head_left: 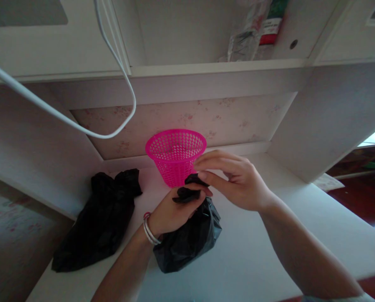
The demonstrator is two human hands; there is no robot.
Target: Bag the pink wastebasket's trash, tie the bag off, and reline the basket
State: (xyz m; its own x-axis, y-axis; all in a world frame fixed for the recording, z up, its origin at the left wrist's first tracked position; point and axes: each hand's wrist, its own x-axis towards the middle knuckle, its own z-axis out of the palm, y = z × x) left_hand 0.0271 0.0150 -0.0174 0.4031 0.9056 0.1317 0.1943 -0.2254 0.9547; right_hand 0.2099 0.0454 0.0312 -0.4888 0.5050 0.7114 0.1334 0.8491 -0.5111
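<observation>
A black plastic bag [190, 241] hangs bunched beneath my left hand [178, 214], whose fingers are wrapped round its gathered neck. Bracelets circle the left wrist. My right hand [234, 178] is at the bag's top from the right, thumb and fingers closed near a black flap that sticks up; the fingertips are partly hidden, but they seem to pinch the plastic. Just behind both hands, a pink mesh basket [167, 167] stands upright on the white surface. What the bag contains, if anything, cannot be seen.
Another black plastic bag [96, 226] lies to the left on the white tabletop [247, 251]. A white cable [124, 121] loops down at the upper left. Above the flowered back panel [238, 117], a shelf [219, 69] holds clear packaging [242, 44]. White side panels stand left and right.
</observation>
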